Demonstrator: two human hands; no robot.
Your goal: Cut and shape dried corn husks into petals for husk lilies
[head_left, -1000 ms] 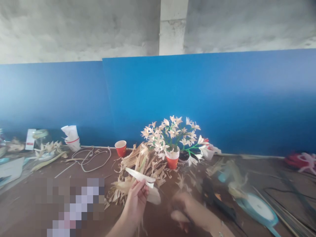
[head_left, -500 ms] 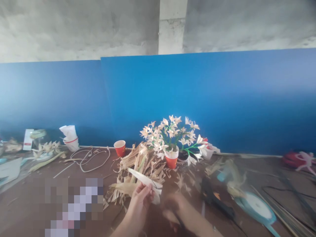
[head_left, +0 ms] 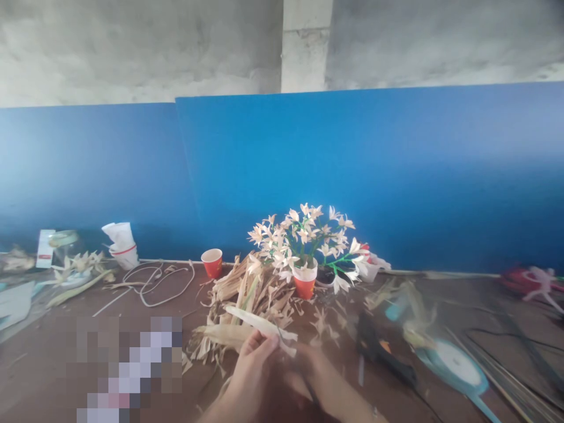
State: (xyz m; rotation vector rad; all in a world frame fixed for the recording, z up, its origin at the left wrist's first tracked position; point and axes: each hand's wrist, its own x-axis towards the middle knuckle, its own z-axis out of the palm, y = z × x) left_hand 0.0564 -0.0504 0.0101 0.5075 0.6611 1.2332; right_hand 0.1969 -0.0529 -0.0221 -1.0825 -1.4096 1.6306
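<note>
My left hand (head_left: 257, 355) pinches a pale corn husk strip (head_left: 251, 319) between thumb and fingers. The strip's long tapered end points up and left, and its wider end hangs to the right. Close beside it, my right hand (head_left: 311, 373) is low over the table and smeared by motion. Its fingers are curled around something dark, too blurred to name. Behind the hands lies a heap of dry corn husks (head_left: 240, 288). Loose husk petals (head_left: 324, 326) lie right of the heap.
Husk flowers (head_left: 304, 235) on green stems stand in a red paper cup (head_left: 304, 288). Another red cup (head_left: 212, 264) is to the left, near a white cord (head_left: 167, 302). On the right are a black glue gun (head_left: 383, 352) and a ribbon roll (head_left: 458, 361). A blue panel (head_left: 352, 158) stands behind.
The husk strip has tipped slightly flatter, its wider end now farther right. My left hand has shifted a little right and down. My right hand stays close by, still blurred.
</note>
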